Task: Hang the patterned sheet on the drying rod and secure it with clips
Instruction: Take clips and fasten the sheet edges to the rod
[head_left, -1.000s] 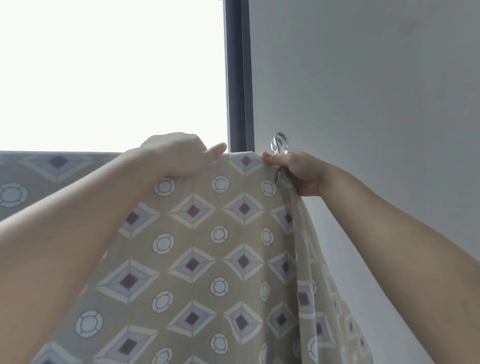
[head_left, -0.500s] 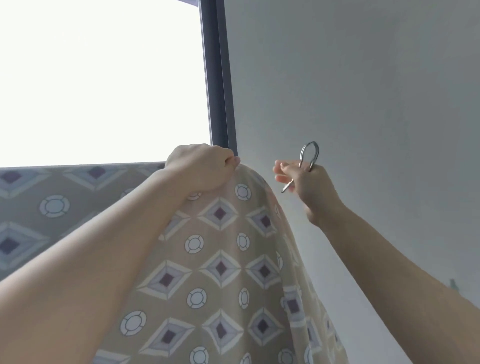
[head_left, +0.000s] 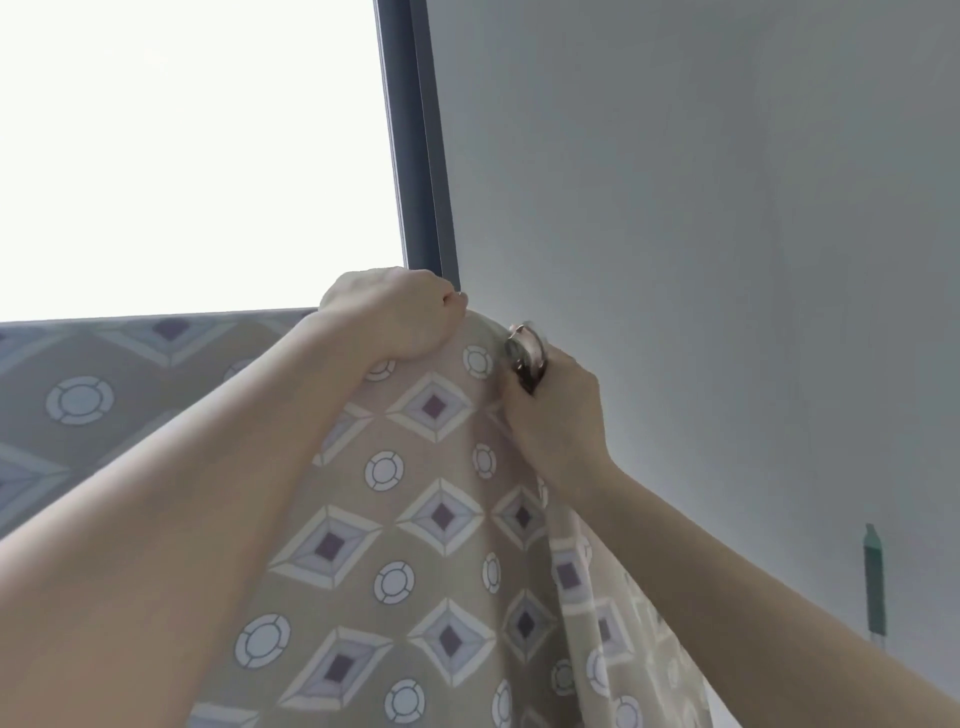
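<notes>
The patterned sheet, beige with diamonds and circles, hangs draped over a rod that the cloth hides. My left hand is fisted on the sheet's top fold near its right end. My right hand holds a metal clip against the sheet's right edge, just right of and a little below my left hand. The clip looks blurred. I cannot tell whether its jaws bite the cloth.
A bright window fills the upper left, with a dark frame post beside it. A plain grey wall takes up the right. A green object hangs on the wall at lower right.
My right hand, held clear of the sheet with the clip raised half a second ago, has moved left and down, bringing the clip onto the sheet's edge. My left hand keeps its grip.
</notes>
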